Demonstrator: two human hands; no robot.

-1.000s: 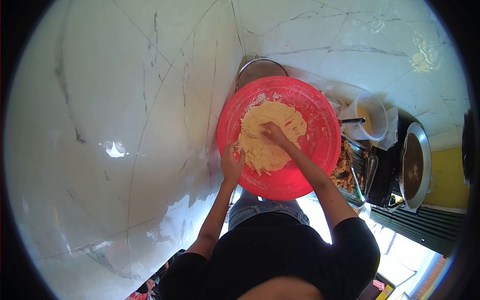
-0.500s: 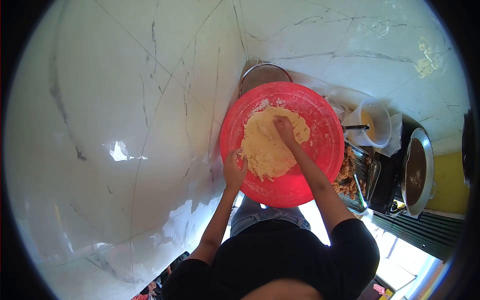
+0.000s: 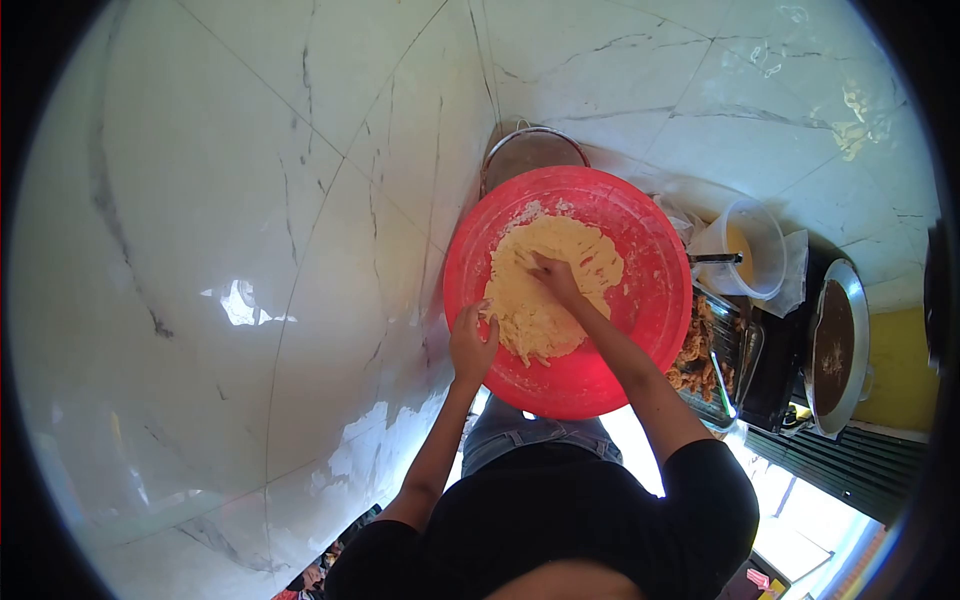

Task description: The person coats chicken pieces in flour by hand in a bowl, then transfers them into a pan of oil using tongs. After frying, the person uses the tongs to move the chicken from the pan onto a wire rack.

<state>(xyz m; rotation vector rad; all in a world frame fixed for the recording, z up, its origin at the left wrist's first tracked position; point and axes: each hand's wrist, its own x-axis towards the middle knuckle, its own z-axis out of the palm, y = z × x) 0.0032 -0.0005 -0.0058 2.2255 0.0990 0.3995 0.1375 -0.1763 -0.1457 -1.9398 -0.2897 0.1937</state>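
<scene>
A wide red basin (image 3: 655,300) holds a spread of pale yellow flour (image 3: 560,240), clumpy along its near edge. At the basin's left side is my left hand (image 3: 472,342), its fingers apart and slightly curled beside the flour, holding nothing I can see. My right hand (image 3: 555,277) reaches into the middle of the flour with its fingers drawn together. A pale lump shows at its fingertips, too coated to name.
Right of the basin, a tray (image 3: 742,365) holds brown fried pieces and tongs (image 3: 720,380). Behind it stands a clear plastic tub (image 3: 765,245) with yellowish liquid. Farther right is a wide pan (image 3: 855,340) of dark oil. Marbled tile walls (image 3: 250,200) close in the left and back.
My right hand has shifted left and slightly toward me through the flour. My left hand has stayed by the basin's left side.
</scene>
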